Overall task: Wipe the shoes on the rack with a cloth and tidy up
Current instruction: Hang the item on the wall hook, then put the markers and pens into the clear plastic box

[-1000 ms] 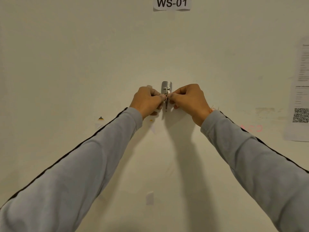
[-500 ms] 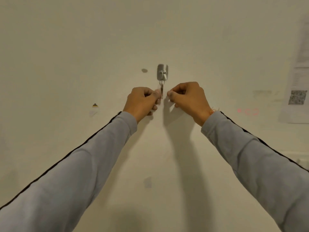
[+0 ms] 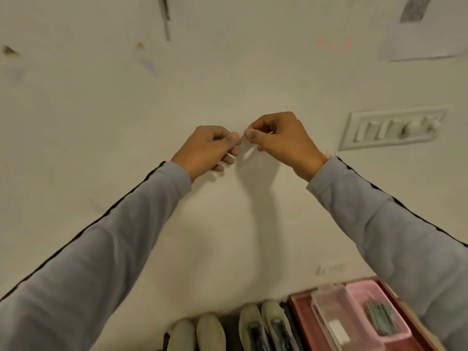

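My left hand (image 3: 211, 148) and my right hand (image 3: 281, 138) are raised side by side in front of the cream wall, almost touching. On both, the fingers are curled with the thumb tip against the forefinger, and I see nothing plainly held. A pale blurred streak (image 3: 248, 153) lies between them; I cannot tell what it is. Far below, at the bottom edge, stand a pair of beige shoes (image 3: 197, 334) and a pair of grey-beige shoes with dark openings (image 3: 264, 326). Inside a pink basket (image 3: 354, 291) lies a dark checked item (image 3: 379, 317), which may be the cloth.
The pink basket and a clear plastic box (image 3: 329, 300) sit in a dark red tray (image 3: 300, 310) right of the shoes. A switch panel (image 3: 392, 127) is mounted on the wall right of my hands. A paper sheet (image 3: 425, 39) hangs at the top right.
The view has tilted down, so the hook and key have left the frame and the shoes and tray appear. Both hands have come away from the key and hook.
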